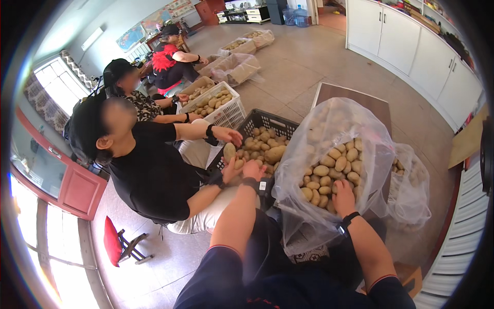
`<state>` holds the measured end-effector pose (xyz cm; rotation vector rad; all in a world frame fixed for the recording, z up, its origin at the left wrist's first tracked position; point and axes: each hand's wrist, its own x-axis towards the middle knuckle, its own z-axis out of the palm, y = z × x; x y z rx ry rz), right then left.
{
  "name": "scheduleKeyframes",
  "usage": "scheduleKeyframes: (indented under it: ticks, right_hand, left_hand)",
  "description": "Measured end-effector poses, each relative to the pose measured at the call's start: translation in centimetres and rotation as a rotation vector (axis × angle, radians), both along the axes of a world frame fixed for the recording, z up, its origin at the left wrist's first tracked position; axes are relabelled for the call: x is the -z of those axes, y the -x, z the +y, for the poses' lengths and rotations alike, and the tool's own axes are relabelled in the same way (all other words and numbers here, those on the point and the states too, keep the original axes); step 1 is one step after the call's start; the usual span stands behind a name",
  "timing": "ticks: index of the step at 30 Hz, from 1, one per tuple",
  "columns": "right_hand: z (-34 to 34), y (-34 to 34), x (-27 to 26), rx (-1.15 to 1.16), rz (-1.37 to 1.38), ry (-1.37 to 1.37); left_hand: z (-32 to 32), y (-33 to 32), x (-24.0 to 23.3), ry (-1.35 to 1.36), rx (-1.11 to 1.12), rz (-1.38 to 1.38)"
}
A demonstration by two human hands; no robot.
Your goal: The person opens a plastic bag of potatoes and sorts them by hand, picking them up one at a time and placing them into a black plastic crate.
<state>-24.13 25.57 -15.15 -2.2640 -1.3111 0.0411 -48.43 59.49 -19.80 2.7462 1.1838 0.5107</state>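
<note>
My right hand (343, 196) reaches into a clear plastic bag (297, 216), its fingers bent over the potatoes (321, 170) heaped inside. Whether it grips one is unclear. Over the near side of a black plastic crate (270, 123) is my left hand (253, 170), its palm turned from view. Potatoes (266, 136) lie in that crate, a large one (275, 153) among them. Close to my left hand, a co-worker's hand (230, 172) holds potatoes (229, 151), while that person's other hand (227, 135) hovers above the crate's left edge.
A brown table (353, 101) stands behind the bag. Another plastic bag of potatoes (410, 181) sits to the right. Beyond the black crate is a white crate of potatoes (227, 110), with two more people beside the containers. A red-seated folding stool (113, 242) stands at lower left.
</note>
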Motion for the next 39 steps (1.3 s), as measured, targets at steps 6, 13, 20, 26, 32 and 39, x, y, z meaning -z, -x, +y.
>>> scheduleKeyframes:
  ticks: [6, 13, 20, 26, 32, 39]
  right_hand:
    - [-0.7, -0.5, 0.1, 0.023, 0.067, 0.000]
    - [1.2, 1.3, -0.5, -0.029, 0.105, -0.058]
    - [-1.5, -1.1, 1.7, 0.062, 0.105, 0.003]
    - [-0.2, -0.5, 0.5, 0.068, 0.273, -0.090]
    - [0.3, -0.4, 0.1, 0.112, 0.627, -0.187]
    - [1.8, 1.4, -1.1, 0.059, 1.101, -0.114]
  left_hand:
    - [-2.0, -1.2, -3.2, 0.129, -0.090, 0.029]
    - [4.9, 2.4, 5.1, 0.115, -0.088, -0.306]
    - [-3.9, -6.6, -4.6, 1.453, -0.355, -1.235]
    - [-7.7, -6.9, -9.2, 1.521, -0.201, -1.102]
    - [-10.9, -8.6, -10.6, 1.622, -0.044, -0.840]
    - [-14.0, -10.4, -10.3, 1.634, 0.040, -0.494]
